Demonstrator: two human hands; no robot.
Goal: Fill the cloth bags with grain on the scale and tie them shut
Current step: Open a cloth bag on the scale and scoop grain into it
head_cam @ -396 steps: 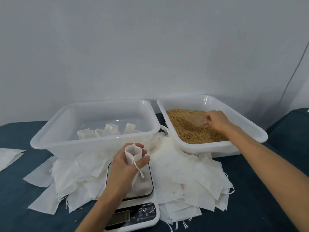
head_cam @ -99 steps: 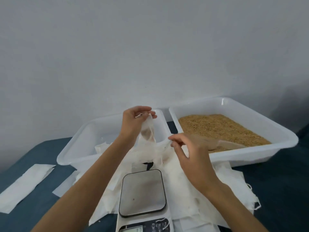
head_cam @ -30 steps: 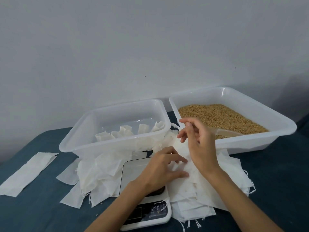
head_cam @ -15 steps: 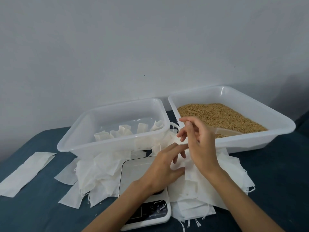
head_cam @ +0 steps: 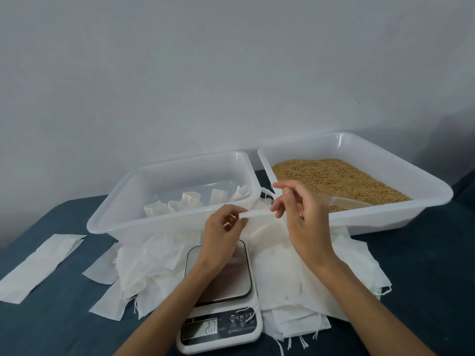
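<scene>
Left hand [head_cam: 223,228] and right hand [head_cam: 299,211] both pinch the top edge of one empty cloth bag [head_cam: 257,214], holding it above the scale [head_cam: 221,299]. The other fingers of the right hand are loosely spread. The scale stands on the table [head_cam: 424,278] amid a pile of flat bags [head_cam: 288,273]. Grain [head_cam: 334,178] fills the right tub [head_cam: 380,214]; a scoop [head_cam: 347,201] lies in it. Filled bags [head_cam: 190,201] stand in the left tub [head_cam: 144,222].

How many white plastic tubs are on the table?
2. The left tub holds filled cloth bags; the right tub holds grain. They stand side by side behind the scale.
</scene>
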